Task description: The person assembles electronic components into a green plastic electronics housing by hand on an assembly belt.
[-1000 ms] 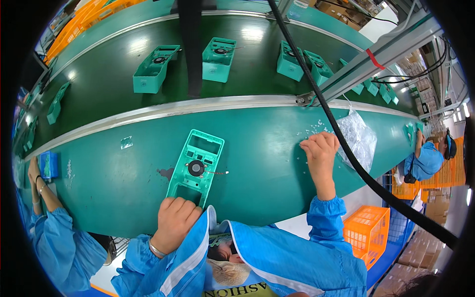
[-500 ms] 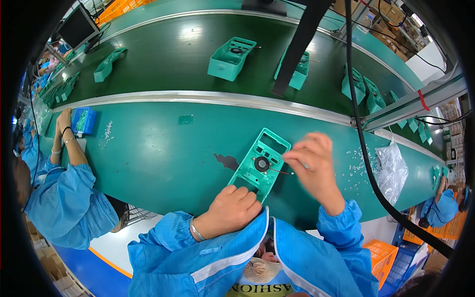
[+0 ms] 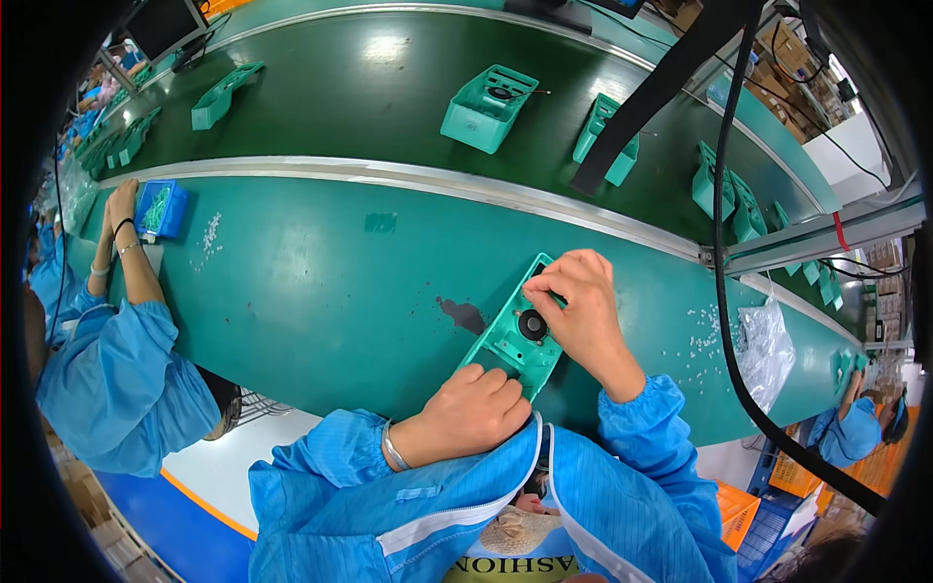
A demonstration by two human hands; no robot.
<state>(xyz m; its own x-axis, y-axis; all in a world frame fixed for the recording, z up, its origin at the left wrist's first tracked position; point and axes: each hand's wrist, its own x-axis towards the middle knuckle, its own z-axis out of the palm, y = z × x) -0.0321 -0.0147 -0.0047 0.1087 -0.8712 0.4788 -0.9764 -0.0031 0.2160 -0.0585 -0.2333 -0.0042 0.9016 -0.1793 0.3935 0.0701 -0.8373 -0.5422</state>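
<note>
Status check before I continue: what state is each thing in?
Left hand: closed on the green housing's near end.
Right hand: fingertips pinched over the far end; any held piece hidden.
Green housing: open side up, black round part inside.
Clear bag: crumpled.
White bits: loose, scattered beside the bag.
Blue bin: open, holding green parts.
Monitor: screen dark.

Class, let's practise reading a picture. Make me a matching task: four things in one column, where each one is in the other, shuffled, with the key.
Things
1. Left hand
2. Clear plastic bag
3. Right hand
4. Blue box

Places
A. Over the far part of the green housing
B. Beside the co-worker's hands
C. At the near end of that housing
D. On the bench, to the right of the wearer's two hands

Right pairs: 1-C, 2-D, 3-A, 4-B
</note>
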